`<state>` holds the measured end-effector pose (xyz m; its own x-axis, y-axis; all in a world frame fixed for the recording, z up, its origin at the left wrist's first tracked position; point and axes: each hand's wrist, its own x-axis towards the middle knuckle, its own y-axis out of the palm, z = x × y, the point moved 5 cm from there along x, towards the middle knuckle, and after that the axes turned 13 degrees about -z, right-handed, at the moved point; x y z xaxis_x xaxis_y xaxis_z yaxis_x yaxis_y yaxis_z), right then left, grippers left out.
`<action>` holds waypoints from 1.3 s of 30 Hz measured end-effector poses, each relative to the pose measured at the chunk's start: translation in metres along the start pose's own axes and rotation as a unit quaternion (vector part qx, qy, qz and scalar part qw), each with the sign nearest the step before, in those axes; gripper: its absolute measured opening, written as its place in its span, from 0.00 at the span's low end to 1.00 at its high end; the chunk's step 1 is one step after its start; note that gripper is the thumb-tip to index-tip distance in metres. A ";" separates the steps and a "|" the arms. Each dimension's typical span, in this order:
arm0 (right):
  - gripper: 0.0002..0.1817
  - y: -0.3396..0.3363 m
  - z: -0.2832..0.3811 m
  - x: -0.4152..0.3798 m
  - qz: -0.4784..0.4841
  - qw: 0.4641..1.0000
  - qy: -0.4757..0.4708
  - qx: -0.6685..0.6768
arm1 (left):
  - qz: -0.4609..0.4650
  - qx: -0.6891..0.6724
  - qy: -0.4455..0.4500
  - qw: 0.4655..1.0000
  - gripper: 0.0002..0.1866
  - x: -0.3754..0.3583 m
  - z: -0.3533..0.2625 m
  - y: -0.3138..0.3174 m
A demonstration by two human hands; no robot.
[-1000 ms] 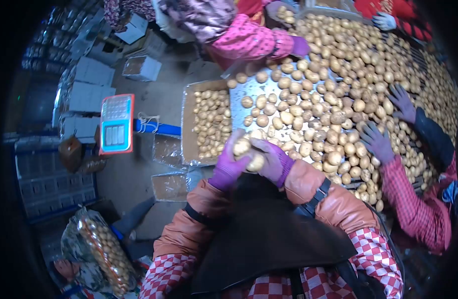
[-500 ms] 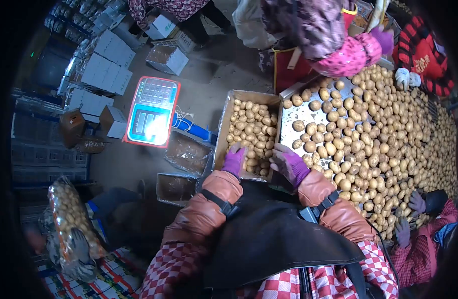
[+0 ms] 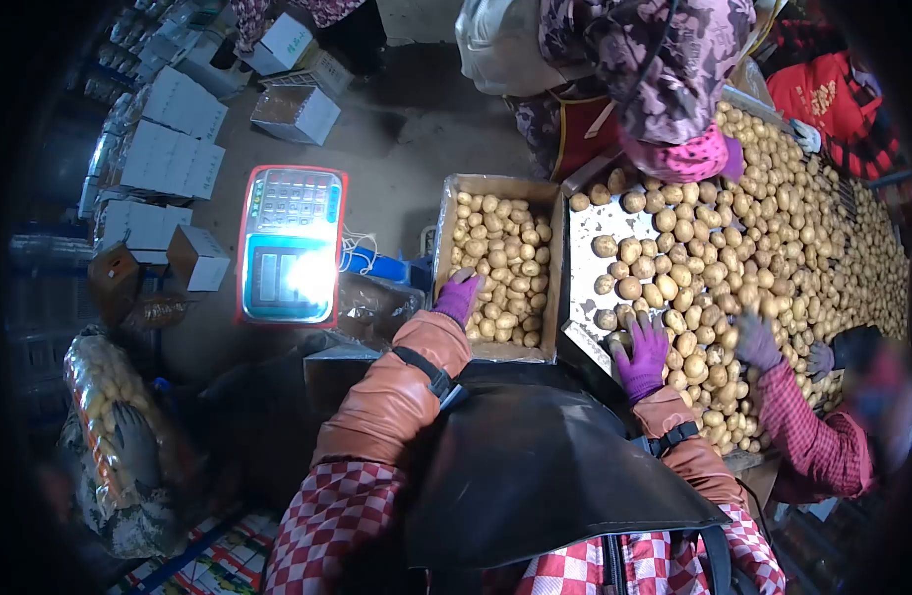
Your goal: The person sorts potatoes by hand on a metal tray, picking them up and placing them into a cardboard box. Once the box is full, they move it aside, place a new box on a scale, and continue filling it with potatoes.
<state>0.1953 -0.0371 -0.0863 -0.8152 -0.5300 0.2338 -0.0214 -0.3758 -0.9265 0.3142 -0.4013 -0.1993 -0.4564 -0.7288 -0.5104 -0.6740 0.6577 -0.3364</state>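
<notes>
A cardboard box (image 3: 560, 273) full of potatoes stands in front of me. My left hand (image 3: 460, 296), in a purple glove, rests at its left wall. The fingertips lie extended on the potatoes inside (image 3: 500, 263), with none visibly gripped. To the right of the box, my right hand (image 3: 642, 357), also gloved in purple, is open with fingers spread. It reaches over the near edge of the metal sorting table (image 3: 587, 273), its fingertips by the loose potatoes (image 3: 664, 288) there.
A scale (image 3: 292, 248) stands left of the box, near a plastic-lined box (image 3: 376, 302). Co-workers' gloved hands (image 3: 758, 342) and a pink sleeve (image 3: 684, 159) reach over the table. At lower left, a person holds a bag of potatoes (image 3: 104, 397). White cartons (image 3: 168, 149) are stacked beyond.
My right hand has moved from the box's right wall out to the table, its fingers spreading. My left hand has shifted slightly left and up. A co-worker's hand at right has reached further in.
</notes>
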 end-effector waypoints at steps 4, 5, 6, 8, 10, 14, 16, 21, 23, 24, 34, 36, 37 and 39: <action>0.31 0.005 -0.004 -0.008 -0.043 0.999 -0.014 -0.021 | -0.052 0.136 0.071 0.987 0.27 0.056 0.025 0.007; 0.32 0.000 0.000 -0.006 -0.022 0.999 0.000 -0.031 | -0.069 0.195 0.107 0.973 0.28 0.078 0.025 0.011; 0.31 -0.003 0.001 -0.004 -0.009 1.000 0.012 -0.025 | -0.090 0.253 0.141 0.953 0.28 0.099 0.024 0.015; 0.31 -0.005 0.004 0.003 -0.014 1.000 0.017 -0.009 | -0.109 0.331 0.169 0.922 0.30 0.137 0.016 0.025; 0.30 -0.006 0.007 0.008 0.001 1.000 0.020 -0.017 | -0.097 0.321 0.203 0.920 0.32 0.174 0.001 0.040; 0.30 -0.001 0.003 0.007 0.016 0.999 0.032 -0.030 | -0.023 0.335 0.204 0.919 0.42 0.202 -0.010 0.072; 0.30 0.001 0.003 0.009 0.020 0.998 0.037 -0.037 | -0.018 0.406 0.183 0.895 0.49 0.177 0.003 0.102; 0.29 0.002 0.003 0.012 0.028 0.998 0.047 -0.038 | 0.031 0.455 0.267 0.849 0.45 0.056 0.038 0.122; 0.29 0.002 0.003 0.010 0.014 0.999 0.038 -0.033 | 0.074 0.486 0.312 0.813 0.39 0.000 0.047 0.111; 0.29 0.002 0.004 0.012 0.020 0.998 0.039 -0.035 | 0.103 0.510 0.343 0.782 0.35 -0.025 0.045 0.106; 0.30 0.001 0.005 0.010 0.015 0.999 0.018 -0.034 | 0.282 0.454 -0.020 0.845 0.26 -0.040 0.090 0.036; 0.30 0.001 0.005 0.011 0.013 0.999 0.015 -0.035 | 0.106 0.366 0.217 0.899 0.26 -0.016 0.087 0.041; 0.30 0.001 0.005 0.011 0.009 0.999 0.016 -0.034 | 0.015 0.308 0.328 0.893 0.25 -0.011 0.070 0.040; 0.29 0.001 0.006 0.010 0.002 0.999 0.017 -0.034 | -0.048 0.387 0.333 0.858 0.29 0.002 0.053 0.066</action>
<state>0.1904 -0.0475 -0.0828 -0.8340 -0.5057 0.2205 -0.0559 -0.3203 -0.9457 0.3001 -0.3493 -0.2642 -0.8245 -0.5652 0.0280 -0.2565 0.3291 -0.9088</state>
